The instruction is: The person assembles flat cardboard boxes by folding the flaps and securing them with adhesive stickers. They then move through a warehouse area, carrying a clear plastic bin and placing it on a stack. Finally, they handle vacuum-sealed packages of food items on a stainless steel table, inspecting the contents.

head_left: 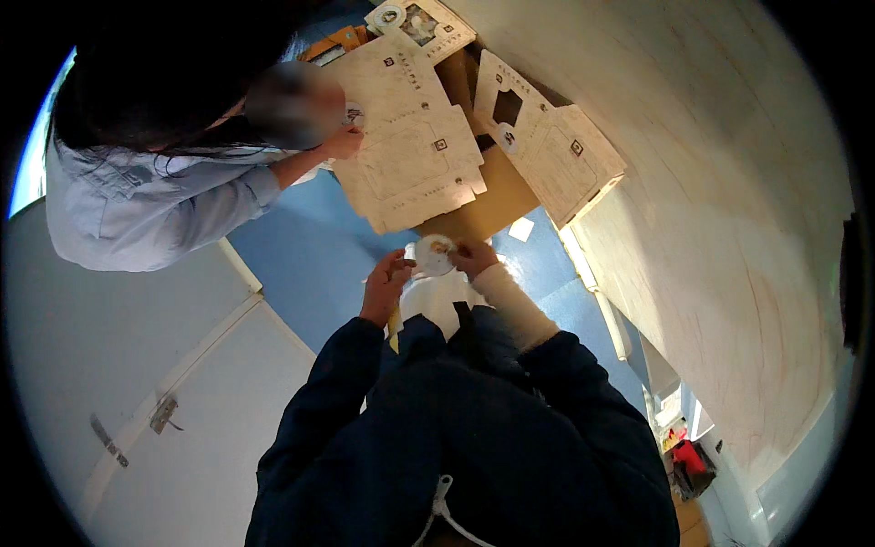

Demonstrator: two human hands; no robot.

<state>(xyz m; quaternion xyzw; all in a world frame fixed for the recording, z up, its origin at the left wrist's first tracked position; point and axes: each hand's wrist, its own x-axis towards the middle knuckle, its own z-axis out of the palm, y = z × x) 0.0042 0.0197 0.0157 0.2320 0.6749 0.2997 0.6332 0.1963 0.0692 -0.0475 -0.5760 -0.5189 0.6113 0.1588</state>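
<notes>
While pinching a round white disc [432, 261] by its right edge with the right hand [475, 258], curls the left hand [386, 283] near its left edge, cannot tell whether gripping; holds it near brown cardboard [501, 187].

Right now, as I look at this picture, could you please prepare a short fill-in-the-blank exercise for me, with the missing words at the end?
1. Between the left grip and the right grip is a small round disc, mostly ____ in colour.
2. The other person's shirt is light ____.
3. That person's hand is at the ____ side of the large printed sheet.
4. The red and black thing lies to the ____ of the dark jacket.

Missing words: white; blue; left; right.
</notes>
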